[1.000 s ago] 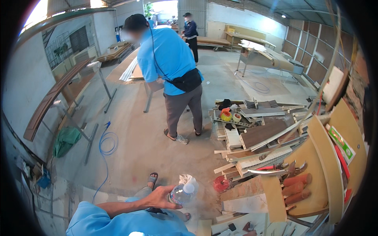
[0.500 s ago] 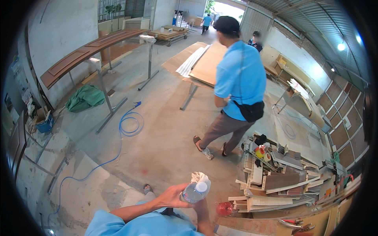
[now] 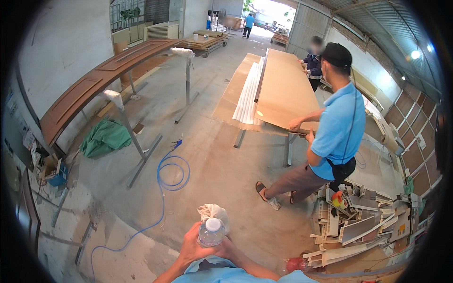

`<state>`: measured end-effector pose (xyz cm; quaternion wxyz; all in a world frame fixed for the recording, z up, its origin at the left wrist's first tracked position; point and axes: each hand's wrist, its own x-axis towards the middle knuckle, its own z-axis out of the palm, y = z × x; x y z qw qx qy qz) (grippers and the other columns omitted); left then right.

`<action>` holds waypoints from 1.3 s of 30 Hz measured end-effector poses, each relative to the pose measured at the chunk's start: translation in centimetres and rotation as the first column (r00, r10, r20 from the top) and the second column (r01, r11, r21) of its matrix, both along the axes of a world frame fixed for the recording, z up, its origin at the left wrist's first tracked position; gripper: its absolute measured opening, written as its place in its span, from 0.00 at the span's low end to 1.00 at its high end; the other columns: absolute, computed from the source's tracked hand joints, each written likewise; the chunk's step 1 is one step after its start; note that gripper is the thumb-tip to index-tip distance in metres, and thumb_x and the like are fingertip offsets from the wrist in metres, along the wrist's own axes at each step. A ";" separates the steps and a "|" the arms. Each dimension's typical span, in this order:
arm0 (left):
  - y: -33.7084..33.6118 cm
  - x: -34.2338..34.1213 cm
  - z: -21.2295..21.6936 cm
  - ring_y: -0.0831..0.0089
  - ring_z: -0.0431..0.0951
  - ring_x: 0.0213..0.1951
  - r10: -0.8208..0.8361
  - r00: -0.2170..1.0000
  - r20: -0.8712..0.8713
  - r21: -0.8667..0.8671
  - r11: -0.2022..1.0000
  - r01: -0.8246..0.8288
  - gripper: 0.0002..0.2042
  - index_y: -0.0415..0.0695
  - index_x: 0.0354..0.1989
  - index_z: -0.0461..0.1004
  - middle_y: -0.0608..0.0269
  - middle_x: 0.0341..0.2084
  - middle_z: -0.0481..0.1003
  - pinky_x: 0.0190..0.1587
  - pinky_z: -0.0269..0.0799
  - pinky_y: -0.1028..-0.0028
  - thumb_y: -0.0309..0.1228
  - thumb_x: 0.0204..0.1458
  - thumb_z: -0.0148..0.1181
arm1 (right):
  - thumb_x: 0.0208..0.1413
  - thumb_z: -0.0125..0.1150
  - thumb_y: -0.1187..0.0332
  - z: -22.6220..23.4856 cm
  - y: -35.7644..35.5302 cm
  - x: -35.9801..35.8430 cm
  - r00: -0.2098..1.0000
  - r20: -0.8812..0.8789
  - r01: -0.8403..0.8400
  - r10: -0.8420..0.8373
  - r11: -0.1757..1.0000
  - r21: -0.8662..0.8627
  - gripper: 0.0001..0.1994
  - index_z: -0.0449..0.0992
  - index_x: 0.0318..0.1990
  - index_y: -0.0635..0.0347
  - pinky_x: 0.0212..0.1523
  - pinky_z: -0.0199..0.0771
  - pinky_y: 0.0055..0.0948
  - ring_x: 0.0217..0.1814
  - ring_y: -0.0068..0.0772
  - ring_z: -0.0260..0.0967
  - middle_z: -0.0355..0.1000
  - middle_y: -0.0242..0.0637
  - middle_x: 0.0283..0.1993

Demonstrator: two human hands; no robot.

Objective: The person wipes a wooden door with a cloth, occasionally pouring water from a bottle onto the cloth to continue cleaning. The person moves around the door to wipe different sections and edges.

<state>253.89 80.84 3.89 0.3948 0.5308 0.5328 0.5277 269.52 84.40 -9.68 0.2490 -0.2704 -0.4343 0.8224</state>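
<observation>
Below, head view: my left hand wraps clear plastic water bottle, white cap up, at bottom centre of picture, above my blue shirt. My right hand touches bottle from other side; whether its fingers clench I cannot tell. Crumpled white plastic bag sits just behind bottle cap. Blue hose coils on concrete floor. Co-worker in blue shirt grips brown board on stand. Offcut pile lies at right, green cloth at left.

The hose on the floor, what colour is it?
Blue. The hose lies coiled on the concrete floor, clearest in the head view.
</observation>
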 end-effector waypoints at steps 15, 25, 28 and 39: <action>36.4 -23.2 -3.0 0.68 0.80 0.48 0.111 0.993 0.029 -0.049 0.993 -0.109 0.37 0.36 0.54 0.72 0.55 0.47 0.78 0.53 0.75 0.66 0.32 0.31 0.80 | 0.71 0.42 0.48 -0.6 43.1 -23.4 0.905 -0.411 -0.244 0.111 0.927 -0.286 0.32 0.53 0.74 0.59 0.72 0.53 0.35 0.73 0.31 0.56 0.60 0.34 0.72; 66.0 -35.4 -5.5 0.60 0.72 0.54 0.263 0.965 0.011 0.118 0.958 -0.262 0.44 0.36 0.57 0.67 0.55 0.49 0.70 0.58 0.68 0.60 0.40 0.28 0.80 | 0.41 0.80 0.52 -0.2 73.2 -34.4 0.902 -0.116 -0.391 0.415 0.901 0.187 0.56 0.49 0.74 0.58 0.71 0.55 0.37 0.72 0.34 0.55 0.59 0.38 0.70; 76.4 -39.3 -5.8 0.63 0.73 0.53 0.132 0.965 0.225 -0.014 0.991 -0.132 0.47 0.35 0.60 0.63 0.55 0.50 0.70 0.56 0.70 0.62 0.46 0.32 0.80 | 0.39 0.82 0.67 3.4 83.0 -38.6 0.925 0.013 -0.378 0.379 0.917 0.130 0.50 0.56 0.71 0.59 0.64 0.68 0.35 0.64 0.32 0.66 0.67 0.38 0.63; 112.2 -46.7 -3.4 0.65 0.70 0.58 0.066 0.937 0.344 0.060 0.994 -0.092 0.37 0.37 0.66 0.59 0.55 0.56 0.70 0.62 0.65 0.64 0.52 0.57 0.61 | 0.40 0.76 0.72 8.2 116.1 -46.1 0.980 -0.199 0.019 0.021 0.980 0.200 0.43 0.62 0.67 0.60 0.64 0.64 0.31 0.62 0.28 0.66 0.70 0.33 0.60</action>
